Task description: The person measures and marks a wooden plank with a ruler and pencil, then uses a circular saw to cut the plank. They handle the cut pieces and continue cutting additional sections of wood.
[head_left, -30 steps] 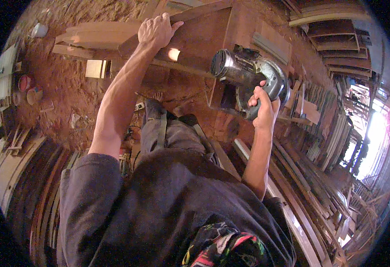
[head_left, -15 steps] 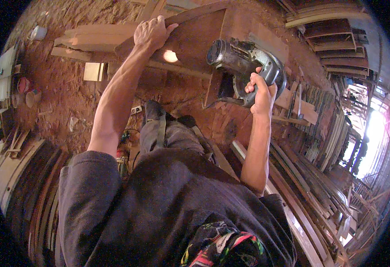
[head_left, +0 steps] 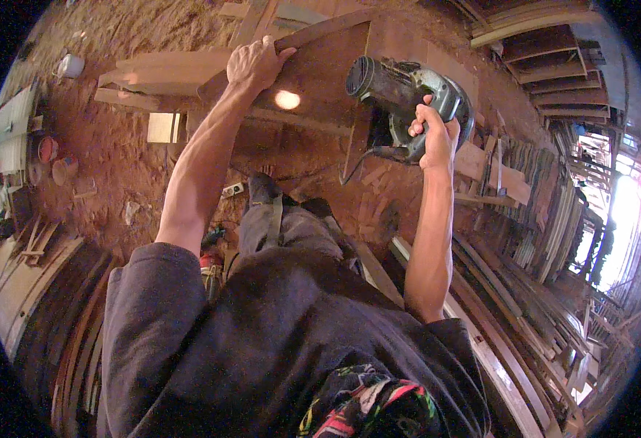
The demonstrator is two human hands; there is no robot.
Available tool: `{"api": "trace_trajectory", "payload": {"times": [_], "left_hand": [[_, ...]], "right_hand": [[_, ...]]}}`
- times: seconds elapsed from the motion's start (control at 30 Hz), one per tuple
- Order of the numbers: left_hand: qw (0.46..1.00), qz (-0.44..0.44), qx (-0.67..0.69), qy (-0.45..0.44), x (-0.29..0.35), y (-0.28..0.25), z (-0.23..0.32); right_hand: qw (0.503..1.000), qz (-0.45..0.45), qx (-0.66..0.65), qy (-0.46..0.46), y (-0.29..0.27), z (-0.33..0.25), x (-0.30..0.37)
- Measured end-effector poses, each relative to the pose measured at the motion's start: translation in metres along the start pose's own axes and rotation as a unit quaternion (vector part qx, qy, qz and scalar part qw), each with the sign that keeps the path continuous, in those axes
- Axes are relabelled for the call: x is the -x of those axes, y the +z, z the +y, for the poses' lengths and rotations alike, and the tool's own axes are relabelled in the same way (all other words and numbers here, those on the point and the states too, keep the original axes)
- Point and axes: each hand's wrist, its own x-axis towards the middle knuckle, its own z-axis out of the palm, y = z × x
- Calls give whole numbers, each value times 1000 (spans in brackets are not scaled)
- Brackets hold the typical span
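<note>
My right hand (head_left: 437,136) is wrapped round the handle of a circular saw (head_left: 448,102), a dark and grey tool with a round motor housing pointing left. The saw rests on or just above a brown wooden board; its blade is hidden. My left hand (head_left: 256,64) grips the edge of a curved wooden piece (head_left: 327,28) at the far side, thumb spread to the right. A broad reddish-brown board (head_left: 320,73) lies between my hands, with a bright spot of light beside my left wrist. The power cord (head_left: 349,169) hangs from the saw's rear.
Long planks (head_left: 167,73) lie beyond my left forearm. A socket strip (head_left: 233,190) sits on the dusty ground near my foot. Stacked timber (head_left: 495,306) fills the right side, with more boards (head_left: 28,285) at left. A white bucket (head_left: 70,66) stands far left.
The view has shifted slightly. The saw in my right hand has moved a little away from me, and its cord hangs differently. My left hand keeps its place on the curved wood.
</note>
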Motion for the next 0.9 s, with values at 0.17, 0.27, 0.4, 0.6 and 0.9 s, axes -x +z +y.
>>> {"api": "trace_trajectory", "payload": {"times": [0.17, 0.27, 0.4, 0.6, 0.9], "left_hand": [[1000, 8, 0, 4, 12, 2, -1], [1000, 10, -3, 2, 22, 2, -1], [1000, 1, -1, 4, 35, 6, -2], [1000, -9, 1, -6, 55, 3, 3], [1000, 0, -18, 1, 83, 29, 2]], "right_hand": [[1000, -1, -6, -12, -1, 0, -3], [1000, -9, -5, -25, -1, 3, -5], [1000, -9, -6, -23, -2, 6, -11], [998, -24, 0, -51, -3, 12, -27], [994, -29, 25, -99, -10, 33, -66]]}}
